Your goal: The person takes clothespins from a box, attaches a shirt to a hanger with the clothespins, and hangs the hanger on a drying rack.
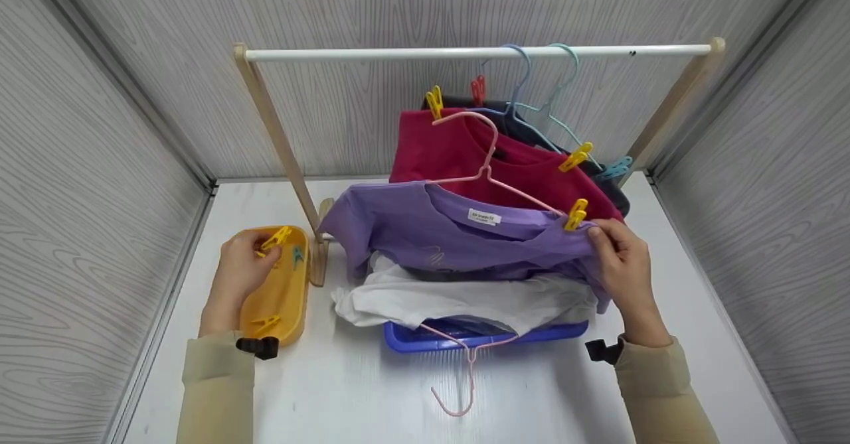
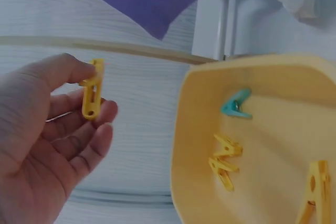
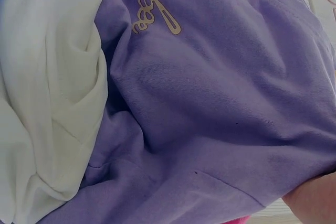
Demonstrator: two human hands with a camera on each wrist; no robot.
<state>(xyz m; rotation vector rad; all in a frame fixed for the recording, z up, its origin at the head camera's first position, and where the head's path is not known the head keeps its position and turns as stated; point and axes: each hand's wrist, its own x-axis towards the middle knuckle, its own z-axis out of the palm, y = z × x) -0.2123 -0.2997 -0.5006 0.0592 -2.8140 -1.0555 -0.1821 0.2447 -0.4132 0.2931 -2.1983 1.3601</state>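
My left hand [image 1: 247, 265] pinches a yellow clothespin [image 2: 92, 90] between thumb and fingers, over the orange tray [image 1: 297, 311]. My right hand [image 1: 624, 265] grips the shoulder of a purple shirt [image 1: 392, 215] at its right end. A pink hanger [image 1: 488, 172] runs inside the shirt's neck, its hook pointing up and off the rail. Another yellow clothespin [image 1: 576, 215] clamps shirt and hanger together beside the right thumb. In the right wrist view the purple cloth [image 3: 220, 103] fills most of the picture, with only a bit of the hand at the edge.
A white shirt [image 1: 465, 301] with a pink hanger [image 1: 471, 358] lies over a blue basket [image 1: 425, 344]. Behind, a red shirt [image 1: 425, 145] and a dark garment [image 1: 614, 195] hang from the white rail [image 1: 398, 54]. The tray holds a teal clothespin [image 2: 237, 104] and several yellow ones.
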